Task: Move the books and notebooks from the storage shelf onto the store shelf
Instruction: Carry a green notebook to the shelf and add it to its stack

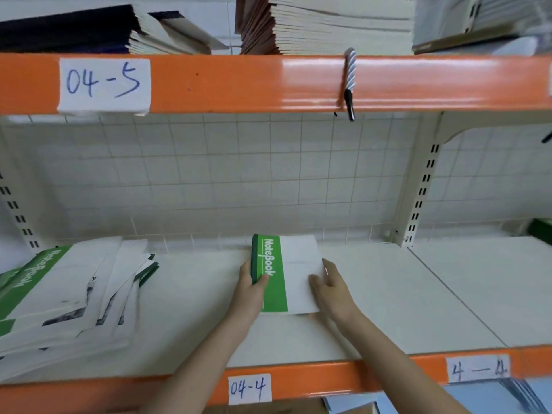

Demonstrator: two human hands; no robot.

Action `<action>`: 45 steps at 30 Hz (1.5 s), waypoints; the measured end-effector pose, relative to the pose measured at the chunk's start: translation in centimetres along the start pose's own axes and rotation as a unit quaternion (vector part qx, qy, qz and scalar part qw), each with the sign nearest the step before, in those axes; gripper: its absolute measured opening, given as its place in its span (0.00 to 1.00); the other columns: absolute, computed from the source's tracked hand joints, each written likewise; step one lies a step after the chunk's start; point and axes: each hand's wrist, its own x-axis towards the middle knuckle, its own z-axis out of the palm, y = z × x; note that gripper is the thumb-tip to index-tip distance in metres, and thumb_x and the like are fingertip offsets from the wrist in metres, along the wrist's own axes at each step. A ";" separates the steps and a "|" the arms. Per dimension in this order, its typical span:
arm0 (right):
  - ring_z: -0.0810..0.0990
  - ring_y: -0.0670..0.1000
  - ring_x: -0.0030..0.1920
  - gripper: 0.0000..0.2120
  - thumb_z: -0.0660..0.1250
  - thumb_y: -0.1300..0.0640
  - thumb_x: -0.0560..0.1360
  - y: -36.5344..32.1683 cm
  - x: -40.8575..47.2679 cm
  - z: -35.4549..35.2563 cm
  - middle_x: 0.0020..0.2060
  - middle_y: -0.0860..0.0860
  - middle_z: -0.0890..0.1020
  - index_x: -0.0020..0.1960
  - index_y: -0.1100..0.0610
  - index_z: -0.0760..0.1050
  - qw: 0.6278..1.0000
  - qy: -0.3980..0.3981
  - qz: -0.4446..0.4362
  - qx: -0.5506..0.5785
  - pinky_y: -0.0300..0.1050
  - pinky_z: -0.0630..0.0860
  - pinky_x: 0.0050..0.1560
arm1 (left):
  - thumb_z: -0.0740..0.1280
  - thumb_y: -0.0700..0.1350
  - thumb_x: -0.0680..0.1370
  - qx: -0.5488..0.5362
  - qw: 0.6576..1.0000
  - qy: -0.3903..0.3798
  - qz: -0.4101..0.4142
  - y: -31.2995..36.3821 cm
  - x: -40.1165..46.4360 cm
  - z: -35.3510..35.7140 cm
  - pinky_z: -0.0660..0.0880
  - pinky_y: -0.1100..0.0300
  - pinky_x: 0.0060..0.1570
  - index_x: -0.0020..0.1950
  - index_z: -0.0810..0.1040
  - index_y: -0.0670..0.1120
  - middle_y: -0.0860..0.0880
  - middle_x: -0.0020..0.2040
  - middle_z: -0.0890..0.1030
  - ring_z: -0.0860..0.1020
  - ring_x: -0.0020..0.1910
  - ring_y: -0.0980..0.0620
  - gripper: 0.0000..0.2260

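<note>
A stack of green-and-white notebooks (294,270) printed "NoteBook" lies on the white shelf board (403,294) labelled 04-4, near its middle. My left hand (252,286) grips the stack's green spine side, thumb on the top cover. My right hand (331,286) holds the stack's right edge, fingers spread on the white cover. A slumped pile of the same notebooks (68,291) lies at the left end of this shelf, fanned out and tilted.
An orange beam (268,82) labelled 04-5 runs overhead, carrying stacked notebooks (340,22) and dark books (68,31). A striped cord (349,82) hangs over that beam. A slotted upright (421,192) stands at the back right. Blue paper (352,403) shows below.
</note>
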 end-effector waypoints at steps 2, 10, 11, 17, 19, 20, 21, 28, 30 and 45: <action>0.76 0.53 0.53 0.15 0.57 0.63 0.79 0.1 -0.3 -1.4 0.57 0.53 0.76 0.66 0.57 0.65 0.999 0.027 0.006 -0.021 0.41 0.78 0.48 | 0.58 0.35 0.81 0.009 1.000 -0.022 -0.002 0.4 -0.3 1.5 0.73 0.54 0.54 0.70 0.65 0.44 0.45 0.59 0.77 0.76 0.52 0.47 0.18; 0.76 0.55 0.58 0.15 0.58 0.61 0.79 0.4 -1.7 -8.8 0.54 0.50 0.75 0.66 0.56 0.66 0.995 0.093 0.034 -0.019 0.58 0.74 0.60 | 0.57 0.38 0.81 0.007 0.996 -0.091 -0.002 2.1 -1.8 8.7 0.73 0.59 0.47 0.70 0.66 0.47 0.48 0.58 0.77 0.76 0.52 0.49 0.17; 0.76 0.55 0.58 0.15 0.58 0.61 0.79 0.6 -1.8 -9.9 0.54 0.50 0.75 0.65 0.56 0.66 0.994 0.100 0.036 -0.016 0.59 0.75 0.59 | 0.57 0.38 0.81 0.002 0.995 -0.100 -0.008 2.3 -2.0 9.8 0.73 0.57 0.49 0.70 0.65 0.47 0.47 0.58 0.77 0.77 0.52 0.48 0.17; 0.76 0.56 0.56 0.16 0.58 0.62 0.79 1.7 -2.3 -16.8 0.55 0.52 0.76 0.67 0.57 0.66 0.991 0.124 0.044 -0.016 0.60 0.76 0.56 | 0.57 0.35 0.81 -0.031 0.992 -0.119 -0.037 3.4 -3.8 16.9 0.74 0.52 0.56 0.71 0.64 0.46 0.43 0.62 0.77 0.77 0.55 0.45 0.19; 0.77 0.57 0.58 0.18 0.58 0.62 0.79 2.2 -2.2 -19.3 0.58 0.54 0.76 0.68 0.57 0.66 0.991 0.127 0.047 -0.018 0.62 0.76 0.56 | 0.57 0.35 0.80 -0.032 0.992 -0.117 -0.037 3.6 -4.6 19.4 0.74 0.55 0.52 0.71 0.65 0.47 0.45 0.60 0.77 0.77 0.55 0.45 0.19; 0.77 0.58 0.58 0.18 0.58 0.61 0.79 2.5 -2.1 -20.5 0.58 0.54 0.76 0.68 0.57 0.66 0.991 0.126 0.052 -0.018 0.62 0.76 0.56 | 0.56 0.35 0.80 -0.033 0.992 -0.116 -0.037 3.7 -5.0 20.6 0.74 0.56 0.49 0.70 0.66 0.46 0.45 0.59 0.77 0.77 0.54 0.46 0.19; 0.77 0.57 0.58 0.17 0.58 0.61 0.79 2.8 -2.1 -21.8 0.57 0.54 0.76 0.68 0.58 0.66 0.991 0.124 0.056 -0.017 0.62 0.76 0.56 | 0.56 0.34 0.80 -0.032 0.992 -0.115 -0.037 3.8 -5.4 21.8 0.74 0.57 0.48 0.69 0.67 0.46 0.45 0.58 0.77 0.77 0.54 0.46 0.18; 0.76 0.58 0.59 0.17 0.58 0.61 0.79 4.4 -2.0 -31.2 0.60 0.56 0.76 0.67 0.58 0.66 0.992 0.109 0.052 -0.038 0.61 0.75 0.57 | 0.56 0.33 0.80 -0.015 0.993 -0.111 -0.021 4.2 -7.8 31.0 0.73 0.57 0.50 0.67 0.69 0.43 0.44 0.59 0.78 0.77 0.55 0.45 0.17; 0.76 0.58 0.58 0.14 0.58 0.61 0.79 4.9 -2.2 -33.8 0.60 0.56 0.76 0.64 0.57 0.67 0.992 0.103 0.051 -0.051 0.61 0.75 0.57 | 0.56 0.34 0.80 -0.019 0.993 -0.110 -0.022 4.5 -8.7 33.5 0.74 0.58 0.47 0.66 0.70 0.44 0.45 0.57 0.78 0.77 0.53 0.46 0.16; 0.81 0.52 0.47 0.21 0.62 0.61 0.78 7.5 -3.7 -47.2 0.58 0.55 0.80 0.69 0.53 0.66 0.982 0.032 0.122 0.138 0.40 0.76 0.30 | 0.57 0.34 0.80 -0.018 0.996 -0.088 -0.028 5.3 -12.7 45.4 0.74 0.56 0.46 0.66 0.70 0.41 0.43 0.56 0.78 0.77 0.51 0.45 0.15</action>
